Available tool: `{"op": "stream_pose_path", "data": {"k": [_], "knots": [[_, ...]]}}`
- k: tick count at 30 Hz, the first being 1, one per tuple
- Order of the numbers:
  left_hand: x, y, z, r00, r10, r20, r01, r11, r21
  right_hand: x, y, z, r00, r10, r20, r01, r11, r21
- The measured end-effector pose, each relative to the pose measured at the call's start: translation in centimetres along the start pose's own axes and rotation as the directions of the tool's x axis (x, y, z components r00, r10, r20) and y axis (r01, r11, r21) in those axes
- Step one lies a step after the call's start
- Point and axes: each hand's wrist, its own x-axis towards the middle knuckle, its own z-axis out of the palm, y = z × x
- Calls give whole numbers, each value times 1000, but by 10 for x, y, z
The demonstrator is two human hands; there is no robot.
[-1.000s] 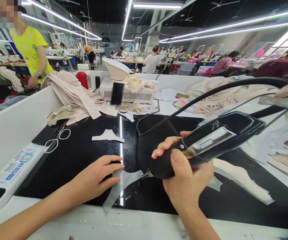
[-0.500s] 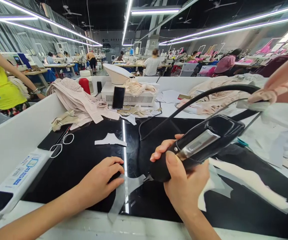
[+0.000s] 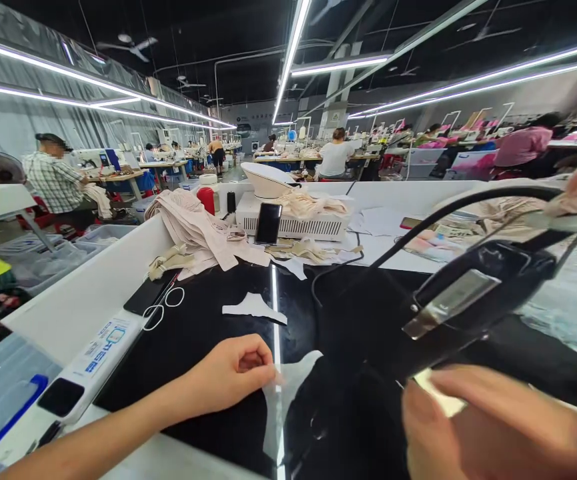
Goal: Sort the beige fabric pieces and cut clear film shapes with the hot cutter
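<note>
My left hand (image 3: pixel 241 373) is closed, thumb and fingertips pinching the edge of a translucent pale fabric piece (image 3: pixel 293 390) on the black work surface. Beyond it lies a small white cut fabric piece (image 3: pixel 254 307). At the lower right my right hand (image 3: pixel 488 423) is blurred, its thumb and forefinger apart, with nothing visible in its grasp. Behind that hand part of a pale cloth (image 3: pixel 442 393) shows. A black handheld tool (image 3: pixel 483 287) with a silver plate hangs by its cable above the right hand, apart from it; its tip is hard to make out.
Beige fabric strips (image 3: pixel 193 230) are heaped at the back left near a red thread cone (image 3: pixel 207 200). A phone (image 3: pixel 269 223) leans against a vented white box (image 3: pixel 293 223). White rings (image 3: pixel 163 310) and a long white box (image 3: pixel 103 353) lie leftward. Coworkers sit at sewing tables beyond.
My right hand has let go of the black tool and moved down and right. The left hand has gone from resting flat to pinching the translucent piece. The view has shifted left and up.
</note>
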Motion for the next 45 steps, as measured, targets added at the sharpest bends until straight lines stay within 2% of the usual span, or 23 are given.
{"op": "stream_pose_path", "data": {"k": [1, 2, 3, 4, 6, 7, 10, 11, 13, 15, 18, 21, 24, 26, 29, 33, 38, 45], "knots": [[1, 2, -1, 1000, -16, 8, 17, 999, -50, 0, -3, 3, 987, -142, 75, 142, 990, 6], [2, 3, -2, 1000, -24, 15, 25, 996, -81, 0, -5, 7, 958, -198, 208, 196, 980, 30], [3, 5, -3, 1000, -20, 18, 21, 996, -92, 0, -8, 14, 924, -244, 294, 232, 970, 76], [4, 6, -4, 1000, -9, 18, 11, 996, -89, 0, -10, 21, 898, -240, 370, 211, 970, 117], [7, 7, -8, 1000, 15, 7, -15, 997, -71, 0, -11, 36, 864, -131, 487, 46, 982, 182], [8, 7, -10, 1000, 29, -2, -29, 998, -58, 0, -11, 43, 833, -42, 551, -83, 977, 199], [13, 5, -17, 998, 55, -26, -56, 998, -38, 3, -7, 56, 692, 179, 700, -423, 886, 191], [16, 5, -19, 998, 51, -32, -52, 998, -35, 5, -5, 59, 658, 211, 723, -481, 856, 188], [21, 3, -23, 999, 17, -48, -19, 999, -50, 8, 0, 65, 634, 231, 738, -529, 826, 195], [27, 3, -27, 998, -32, -63, 28, 997, -67, 12, 5, 72, 639, 253, 727, -544, 817, 194], [37, 3, -33, 993, -70, -93, 67, 997, -34, 15, 14, 86, 672, 324, 666, -542, 828, 144], [49, 1, -42, 986, -28, -162, 37, 998, 58, 19, 21, 101, 695, 366, 619, -522, 849, 84], [60, -3, -54, 969, 63, -240, -10, 977, 214, 23, 25, 113, 692, 382, 612, -493, 870, 15], [64, -5, -61, 953, 144, -266, -40, 931, 362, 25, 24, 120, 685, 387, 618, -462, 886, -42], [67, -8, -68, 937, 239, -255, -49, 813, 581, 25, 23, 127, 675, 385, 630, -399, 908, -127], [68, -15, -67, 940, 260, -222, 1, 647, 763, 21, 22, 134, 671, 373, 641, -306, 926, -219], [70, -24, -66, 953, 250, -172, 22, 509, 861, 12, 24, 141, 675, 351, 649, -214, 935, -283], [72, -30, -66, 955, 248, -161, 41, 427, 903, 3, 29, 148, 697, 319, 642, -146, 940, -309]]}}
